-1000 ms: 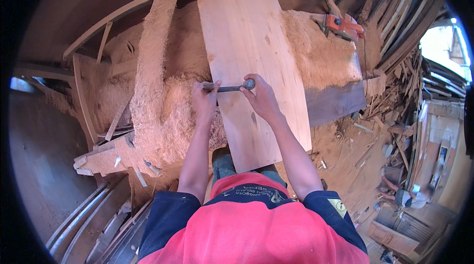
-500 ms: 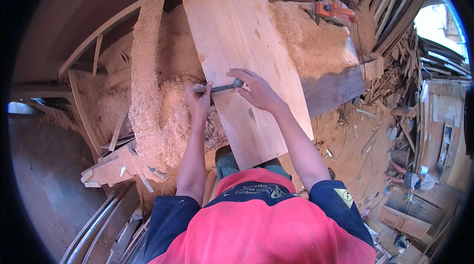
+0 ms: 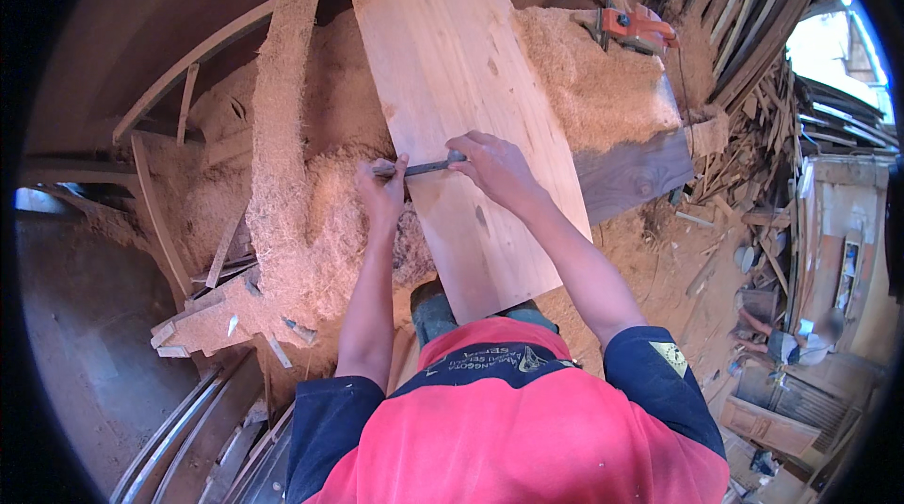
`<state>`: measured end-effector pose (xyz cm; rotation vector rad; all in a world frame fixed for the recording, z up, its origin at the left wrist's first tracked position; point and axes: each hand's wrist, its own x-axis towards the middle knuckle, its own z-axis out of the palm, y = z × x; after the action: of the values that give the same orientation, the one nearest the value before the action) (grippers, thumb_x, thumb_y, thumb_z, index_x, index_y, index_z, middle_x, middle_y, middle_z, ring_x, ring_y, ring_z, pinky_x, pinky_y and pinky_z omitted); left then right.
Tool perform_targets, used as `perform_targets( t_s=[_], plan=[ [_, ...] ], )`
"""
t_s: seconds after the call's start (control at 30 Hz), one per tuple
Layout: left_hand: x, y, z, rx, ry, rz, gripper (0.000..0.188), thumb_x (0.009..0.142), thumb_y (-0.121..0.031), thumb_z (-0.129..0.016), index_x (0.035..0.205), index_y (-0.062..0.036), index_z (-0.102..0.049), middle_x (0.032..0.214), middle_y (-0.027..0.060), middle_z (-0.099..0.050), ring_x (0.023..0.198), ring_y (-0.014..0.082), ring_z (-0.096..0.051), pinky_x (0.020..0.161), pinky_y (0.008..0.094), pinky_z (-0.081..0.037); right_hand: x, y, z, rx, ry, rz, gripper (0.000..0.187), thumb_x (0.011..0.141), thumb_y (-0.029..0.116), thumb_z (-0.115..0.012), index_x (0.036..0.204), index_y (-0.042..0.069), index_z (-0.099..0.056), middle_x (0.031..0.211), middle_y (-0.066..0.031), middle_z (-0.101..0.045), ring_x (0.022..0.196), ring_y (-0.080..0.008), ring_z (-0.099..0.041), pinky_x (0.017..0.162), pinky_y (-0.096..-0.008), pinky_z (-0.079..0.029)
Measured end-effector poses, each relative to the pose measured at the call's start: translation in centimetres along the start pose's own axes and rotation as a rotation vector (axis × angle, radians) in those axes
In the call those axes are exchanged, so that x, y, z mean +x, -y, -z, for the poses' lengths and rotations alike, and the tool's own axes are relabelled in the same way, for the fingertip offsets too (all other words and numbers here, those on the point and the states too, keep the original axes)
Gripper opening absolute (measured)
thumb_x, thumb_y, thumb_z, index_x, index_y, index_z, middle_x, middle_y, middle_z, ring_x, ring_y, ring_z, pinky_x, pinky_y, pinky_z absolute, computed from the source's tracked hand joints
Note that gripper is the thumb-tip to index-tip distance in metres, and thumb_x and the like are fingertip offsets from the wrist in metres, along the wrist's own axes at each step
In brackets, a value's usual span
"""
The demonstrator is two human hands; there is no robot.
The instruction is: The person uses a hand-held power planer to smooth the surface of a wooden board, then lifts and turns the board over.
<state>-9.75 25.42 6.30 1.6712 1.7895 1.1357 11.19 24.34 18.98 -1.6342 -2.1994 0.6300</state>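
Note:
A wide pale wooden board (image 3: 461, 61) lies lengthwise in front of me, its near end at my waist. Across its left half runs a slim dark bar-shaped tool (image 3: 428, 168) with a rounded greyish right end; its exact kind is unclear. My left hand (image 3: 379, 188), just off the board's left edge, is closed round the tool's left end, thumb up against the bar. Over the middle of the board, my right hand (image 3: 497, 165) has its fingers closed on the rounded end. Some of its fingertips are hidden behind the hand.
Heaped wood shavings (image 3: 330, 212) cover the bench left of the board. An orange electric planer (image 3: 636, 28) sits on a shaving-covered plank (image 3: 631, 174) to the right. Stacked timber (image 3: 753, 14) leans at the far right, and another person (image 3: 800, 339) sits low at the right.
My right hand's fingers have drawn in round the tool's rounded end, which showed more plainly before. My left hand keeps its grip; the board looks nearly unmoved.

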Motion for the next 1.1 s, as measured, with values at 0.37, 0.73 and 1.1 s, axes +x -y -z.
perform_targets(
  t_s=[0.37, 0.73, 1.1],
  plan=[
    [-1.0, 1.9, -1.2, -0.2, -0.013, 0.186, 0.033, 0.082, -0.017, -0.081, 0.097, 0.0031, -0.06, 0.083, 0.0114, -0.062, 0.076, 0.0208, -0.06, 0.074, 0.0345, -0.05, 0.1, -1.0, -1.5, 0.044, -0.155, 0.101, 0.031, 0.085, 0.032, -0.072, 0.102, 0.008, -0.064, 0.094, -0.0082, -0.066, 0.094, -0.0276, -0.065, 0.077, -0.0379, -0.054],
    [-8.2, -12.6, -9.0, -0.394, -0.144, 0.004, 0.069, 0.085, -0.021, -0.077, 0.133, 0.0087, -0.037, 0.117, 0.0187, -0.047, 0.111, 0.0297, -0.05, 0.098, 0.0394, -0.042, -5.7, -3.8, 0.1, 0.291, -0.372, -0.049, 0.039, 0.087, 0.035, -0.07, 0.113, 0.007, -0.062, 0.104, -0.011, -0.064, 0.105, -0.03, -0.062, 0.086, -0.0397, -0.053],
    [-0.6, -6.3, -9.1, -0.946, -0.105, 0.301, 0.021, 0.085, -0.011, -0.074, 0.075, -0.0048, -0.056, 0.07, 0.0056, -0.057, 0.065, 0.0136, -0.051, 0.062, 0.0296, -0.046, -45.5, -25.0, 3.6, 0.166, 0.048, -0.537, 0.036, 0.095, 0.037, -0.059, 0.119, 0.011, -0.062, 0.114, -0.0156, -0.062, 0.11, -0.0347, -0.06, 0.092, -0.045, -0.05]
  ],
)
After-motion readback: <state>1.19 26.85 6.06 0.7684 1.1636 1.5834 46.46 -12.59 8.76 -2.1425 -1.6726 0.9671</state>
